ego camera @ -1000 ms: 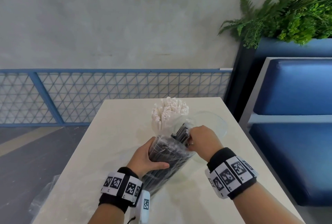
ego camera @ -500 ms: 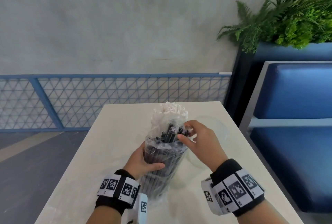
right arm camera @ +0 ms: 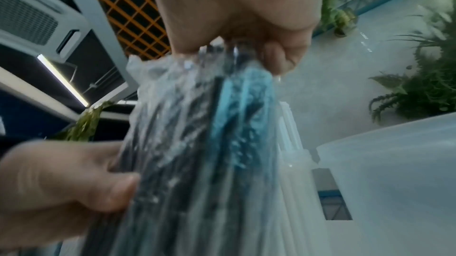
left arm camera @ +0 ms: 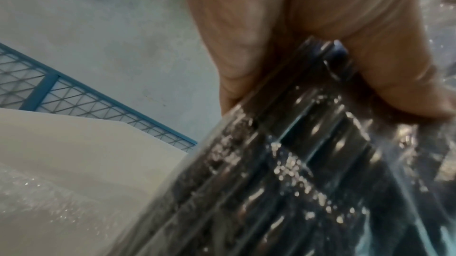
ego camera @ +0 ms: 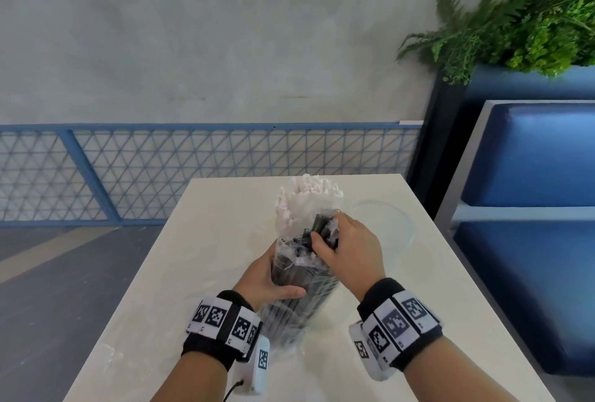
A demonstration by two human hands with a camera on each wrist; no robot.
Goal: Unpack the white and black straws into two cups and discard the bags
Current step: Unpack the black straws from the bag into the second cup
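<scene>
A clear plastic bag of black straws (ego camera: 299, 298) stands upright on the table, its mouth open at the top. My left hand (ego camera: 270, 276) grips the bag round its middle, thumb across the front; the left wrist view shows the bag (left arm camera: 296, 162) close up. My right hand (ego camera: 325, 231) pinches the tops of several black straws (ego camera: 318, 224) at the bag's mouth, and the right wrist view shows its fingers (right arm camera: 279, 55) curled on them. Behind the bag, white straws (ego camera: 309, 195) stand bunched in a cup. A clear cup (ego camera: 389, 224) with nothing visible inside stands to the right.
The cream table (ego camera: 209, 240) has edges close on both sides. A blue padded bench (ego camera: 531, 176) and a planter with green plants (ego camera: 515, 21) stand to the right. A blue mesh railing (ego camera: 161, 173) runs behind the table.
The bag has gone from tilted towards the clear cup to upright. My right hand let go of the bag's rim, opened, and now pinches the straw tops.
</scene>
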